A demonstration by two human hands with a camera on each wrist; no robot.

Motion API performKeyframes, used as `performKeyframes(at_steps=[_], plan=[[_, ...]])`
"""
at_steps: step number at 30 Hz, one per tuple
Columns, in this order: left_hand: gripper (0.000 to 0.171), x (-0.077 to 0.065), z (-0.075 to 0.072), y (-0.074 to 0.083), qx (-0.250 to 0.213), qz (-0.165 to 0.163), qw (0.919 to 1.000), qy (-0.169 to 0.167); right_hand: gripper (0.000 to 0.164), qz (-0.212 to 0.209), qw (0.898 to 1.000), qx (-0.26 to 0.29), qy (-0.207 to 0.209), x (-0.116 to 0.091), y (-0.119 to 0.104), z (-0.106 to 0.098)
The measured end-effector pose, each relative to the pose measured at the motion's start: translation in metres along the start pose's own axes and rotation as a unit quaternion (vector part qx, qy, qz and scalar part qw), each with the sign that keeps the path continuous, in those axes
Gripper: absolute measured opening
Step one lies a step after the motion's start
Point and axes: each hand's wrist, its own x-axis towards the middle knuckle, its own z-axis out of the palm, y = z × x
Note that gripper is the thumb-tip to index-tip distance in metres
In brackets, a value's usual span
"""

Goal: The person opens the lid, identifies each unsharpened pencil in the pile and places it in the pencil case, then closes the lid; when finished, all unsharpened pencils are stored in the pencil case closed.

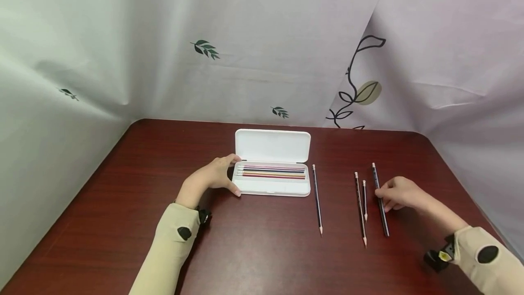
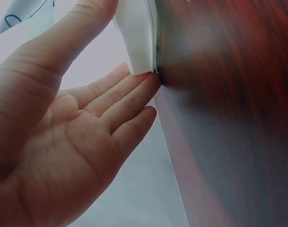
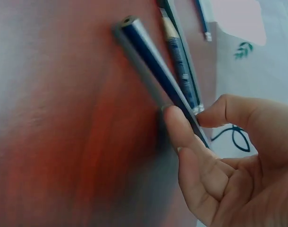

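Observation:
A white pencil case (image 1: 274, 186) lies with its lid (image 1: 273, 146) raised; several coloured pencils (image 1: 272, 172) are laid side by side inside. My left hand (image 1: 210, 174) holds the case's left end, thumb at the front corner and fingers toward the back. In the left wrist view, those fingers meet the case's white end (image 2: 139, 42). With thumb and fingertips, my right hand (image 1: 402, 193) pinches a dark blue pencil (image 1: 383, 220) on the right. Its near end is flat and unsharpened in the right wrist view, and the eraser end points away.
Left of the held pencil are a long dark sharpened pencil (image 1: 360, 208) and a shorter one (image 1: 365, 199). Another sharpened blue pencil (image 1: 317, 199) lies just right of the case. A pale curtain (image 1: 254, 72) hangs behind the dark red-brown table (image 1: 262, 249).

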Motion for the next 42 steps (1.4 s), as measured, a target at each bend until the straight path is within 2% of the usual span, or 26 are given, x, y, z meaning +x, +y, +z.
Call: performKeyframes(at_steps=[3,6,12,18,23,29,37,42], plan=[[0.091,0.001,0.001,-0.001,0.001,0.0,1.0,0.001,0.032,-0.008,1.0,0.0,0.012,0.005,-0.003,-0.006],[0.091,0.0,0.001,-0.001,0.001,-0.003,1.0,0.001,0.033,-0.029,0.999,0.022,0.03,0.012,-0.01,-0.009],[0.093,0.001,0.001,0.001,0.002,-0.007,1.0,-0.003,0.034,-0.113,0.988,0.082,0.066,0.025,-0.032,-0.009],[0.092,0.002,0.001,0.002,0.008,-0.005,0.9999,-0.005,0.029,-0.173,0.977,0.094,0.075,0.039,-0.057,-0.002],[0.092,0.002,0.001,0.002,0.002,-0.012,0.9999,-0.006,0.028,-0.2,0.969,0.114,0.094,0.054,-0.079,0.006],[0.093,-0.001,0.0,0.001,0.005,-0.015,0.9999,-0.004,0.029,-0.219,0.959,0.153,0.096,0.069,-0.102,0.018],[0.094,0.0,-0.001,0.001,0.004,-0.01,0.9999,-0.007,0.021,-0.28,0.952,0.081,0.097,0.082,-0.122,0.037],[0.093,0.0,-0.001,0.002,0.001,-0.009,0.9999,-0.007,0.016,-0.325,0.94,0.039,0.098,0.084,-0.134,0.047]])
